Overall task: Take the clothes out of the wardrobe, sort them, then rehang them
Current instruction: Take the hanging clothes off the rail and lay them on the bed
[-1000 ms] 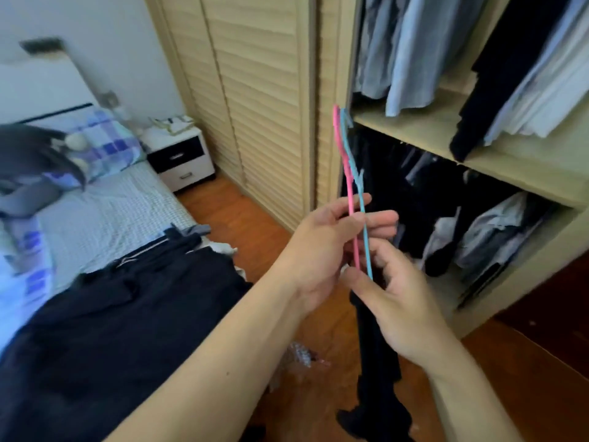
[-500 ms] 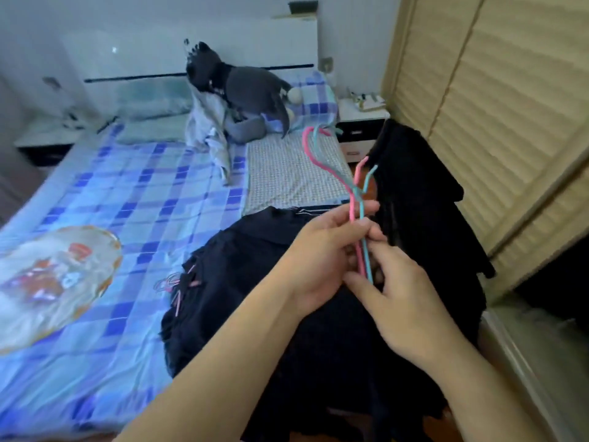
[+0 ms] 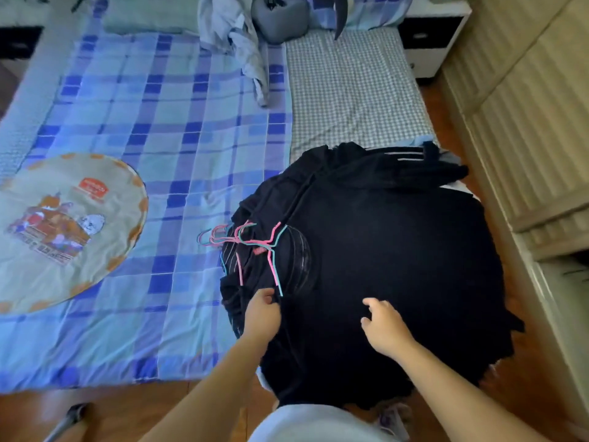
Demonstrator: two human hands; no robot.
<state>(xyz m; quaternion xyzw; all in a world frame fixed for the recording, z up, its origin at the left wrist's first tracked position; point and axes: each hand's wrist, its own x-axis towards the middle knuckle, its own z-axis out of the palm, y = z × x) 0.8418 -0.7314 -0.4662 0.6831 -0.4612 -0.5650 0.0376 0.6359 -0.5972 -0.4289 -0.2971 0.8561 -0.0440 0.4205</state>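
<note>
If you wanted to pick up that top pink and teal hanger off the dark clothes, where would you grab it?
Probably the hanger by its bare long arm, coming from above beside the left hand. That arm lies exposed on the dark clothes pile; its hooks tangle with others leftward.

Both forearms are bare from the left hand (image 3: 262, 315) and the right hand (image 3: 384, 327) back to the frame edge, with no sleeves showing. Behind the hands, a pale white garment (image 3: 318, 424) covers the torso.

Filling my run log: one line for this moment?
left hand: touching dark clothes pile | right hand: open above pile | hangers: on pile
</note>
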